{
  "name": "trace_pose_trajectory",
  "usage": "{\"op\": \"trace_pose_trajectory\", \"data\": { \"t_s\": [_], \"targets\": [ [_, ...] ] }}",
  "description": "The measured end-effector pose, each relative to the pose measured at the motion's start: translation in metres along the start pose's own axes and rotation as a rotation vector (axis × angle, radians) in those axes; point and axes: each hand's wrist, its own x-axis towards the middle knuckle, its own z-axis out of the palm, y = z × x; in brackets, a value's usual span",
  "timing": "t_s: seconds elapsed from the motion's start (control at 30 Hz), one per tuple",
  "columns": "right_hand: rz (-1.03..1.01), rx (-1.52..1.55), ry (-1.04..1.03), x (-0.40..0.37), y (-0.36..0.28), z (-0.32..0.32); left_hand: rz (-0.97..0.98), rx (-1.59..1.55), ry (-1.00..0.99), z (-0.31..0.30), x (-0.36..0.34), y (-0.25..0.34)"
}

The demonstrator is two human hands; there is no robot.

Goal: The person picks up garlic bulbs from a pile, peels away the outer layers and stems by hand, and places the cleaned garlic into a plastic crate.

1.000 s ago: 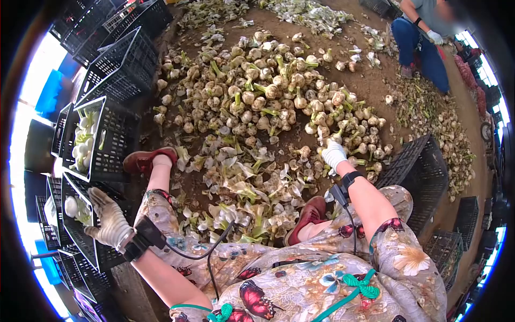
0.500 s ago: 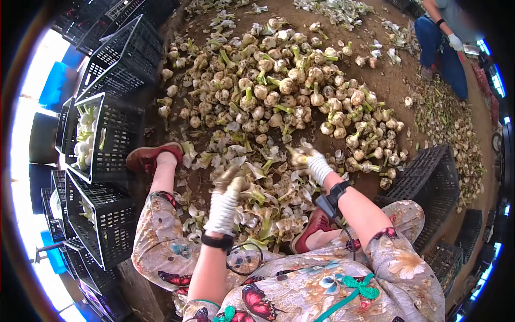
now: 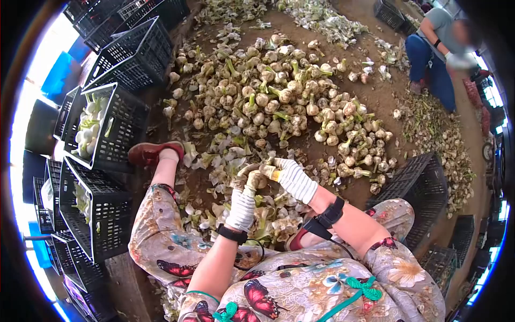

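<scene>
My left hand [image 3: 245,196] and my right hand [image 3: 287,176] meet in front of me, both in striped white gloves with soiled, tan fingers. The fingers of each are curled and touch at the tips; whatever lies between them is hidden by the gloves. Beneath and around them is a litter of loose garlic skins and leaves [image 3: 273,214]. Just beyond my hands spreads a big heap of garlic bulbs [image 3: 257,99] with dirt on them and short green stems.
At left, black plastic crates [image 3: 120,126] stand stacked, one with trimmed white garlic [image 3: 88,129]. A tilted black crate [image 3: 410,182] is near my right knee. My red shoes [image 3: 155,153] flank the skins. A co-worker [image 3: 434,53] crouches at the upper right, beside another garlic pile [image 3: 453,166].
My hands, apart before, have come together, the right one moving left and the left one slightly right. My view has shifted a little. The co-worker's gloved hand has moved.
</scene>
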Motion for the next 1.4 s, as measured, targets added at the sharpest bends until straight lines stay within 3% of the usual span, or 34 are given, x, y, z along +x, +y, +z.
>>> {"op": "trace_pose_trajectory", "data": {
  "t_s": [0.2,0.33,0.43,0.47,0.5,0.53,0.57,0.6,0.63,0.7,0.73,0.77,0.83,0.87,0.97,1.0,1.03,1.1,1.13,1.17,1.23,1.27,1.3,1.37,1.4],
  "targets": [
    [0.053,0.144,-0.011,-0.024,-0.015,0.000,-0.190,-0.285,0.001,-0.001,-0.004,-0.004],
    [0.159,0.292,-0.044,-0.037,-0.031,0.002,-0.407,-0.554,-0.239,-0.023,0.012,-0.013],
    [0.190,0.575,-0.008,-0.030,-0.007,-0.001,-0.345,-0.473,-0.190,-0.003,0.009,-0.004],
    [0.208,0.631,0.039,-0.029,-0.003,0.000,-0.220,-0.300,-0.266,-0.003,0.003,0.003],
    [0.226,0.688,0.087,-0.029,0.003,0.000,-0.116,-0.002,-0.190,0.001,-0.003,0.009],
    [0.166,0.651,0.062,-0.030,-0.001,0.004,0.141,0.112,-0.127,0.002,-0.001,-0.004],
    [0.065,0.573,0.082,-0.028,0.001,0.010,0.401,0.224,-0.061,0.005,0.002,-0.013],
    [-0.082,0.246,0.112,-0.027,0.000,0.009,0.402,0.199,-0.038,0.002,0.004,-0.018],
    [-0.227,-0.084,0.142,-0.026,-0.005,0.008,0.232,0.131,-0.081,0.000,0.003,-0.010],
    [-0.202,-0.063,0.146,-0.026,-0.014,0.010,-0.105,-0.009,-0.162,-0.003,-0.003,0.018],
    [-0.189,-0.054,0.146,-0.027,-0.019,0.011,-0.135,-0.130,-0.112,0.006,-0.004,0.023],
    [-0.070,0.168,0.058,-0.032,-0.026,0.011,-0.231,-0.266,-0.224,-0.008,0.005,0.020],
    [0.170,0.606,-0.129,-0.040,-0.038,0.010,-0.305,-0.412,-0.219,-0.011,0.010,0.021],
    [0.125,0.719,-0.076,-0.029,-0.018,0.012,-0.310,-0.155,-0.166,-0.011,0.009,0.031],
    [0.030,0.491,0.107,-0.035,-0.013,0.014,0.013,0.102,0.027,-0.005,0.004,0.027],
    [0.070,0.424,0.129,-0.037,-0.016,0.016,-0.062,0.039,-0.109,-0.011,0.001,0.027],
    [-0.060,0.249,0.169,-0.035,-0.009,0.018,0.099,0.018,-0.079,-0.003,-0.001,0.022],
    [-0.325,-0.108,0.237,-0.029,0.006,0.022,0.114,0.063,0.020,-0.006,0.003,0.019],
    [-0.239,-0.205,0.220,-0.033,-0.008,0.019,0.108,0.014,-0.016,-0.009,0.003,0.020],
    [-0.346,-0.148,0.281,-0.020,0.005,0.016,0.104,-0.037,-0.050,-0.012,0.003,0.021],
    [0.107,0.227,0.351,-0.003,0.011,-0.013,0.118,-0.058,-0.103,-0.014,0.001,0.025],
    [0.103,-0.330,0.354,0.015,0.039,-0.037,0.145,-0.030,-0.120,-0.016,0.000,0.029],
    [0.088,-0.119,0.197,0.015,0.048,-0.038,0.172,-0.007,-0.131,-0.016,0.000,0.033],
    [-0.120,-0.348,0.093,-0.018,0.001,-0.027,0.116,-0.069,-0.139,-0.018,0.000,0.029],
    [-0.004,-0.284,0.008,-0.020,-0.015,-0.028,0.075,-0.070,-0.140,-0.017,0.001,0.028]
  ]
}}
